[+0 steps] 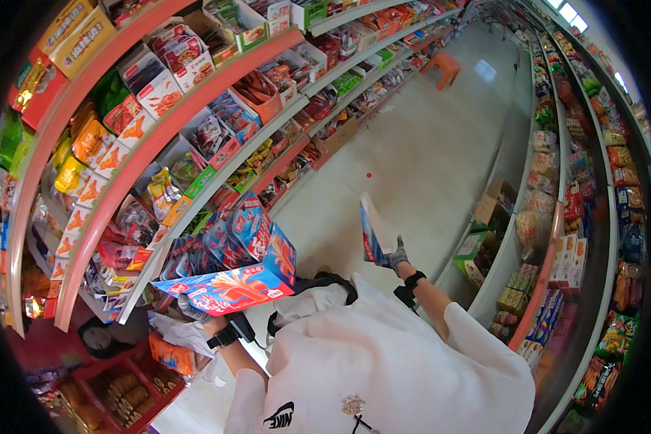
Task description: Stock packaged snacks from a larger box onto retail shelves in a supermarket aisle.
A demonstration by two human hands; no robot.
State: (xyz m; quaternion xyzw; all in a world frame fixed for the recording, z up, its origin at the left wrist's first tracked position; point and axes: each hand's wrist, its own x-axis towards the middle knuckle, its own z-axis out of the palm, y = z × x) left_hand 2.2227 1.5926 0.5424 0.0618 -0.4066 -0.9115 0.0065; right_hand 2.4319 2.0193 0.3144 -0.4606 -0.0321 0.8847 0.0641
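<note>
My left hand (193,310), in a grey striped glove, grips the lower edge of a blue and red cardboard display box (233,290) printed with food pictures. Several blue and red snack packets (219,238) stand in a row inside it, close beside the left shelves. Out over the aisle, my gloved right hand (395,256) holds a thin cardboard piece (373,233), blue and red on one side and pale on the other. The fingers beneath the display box are partly hidden.
Shelves of boxed and bagged snacks (195,135) rise on my left; another shelf row (542,200) lines the right. An orange plastic stool (442,69) stands down the aisle floor (412,125). Cardboard cartons (480,249) sit low at right, and a red crate (92,380) is at lower left.
</note>
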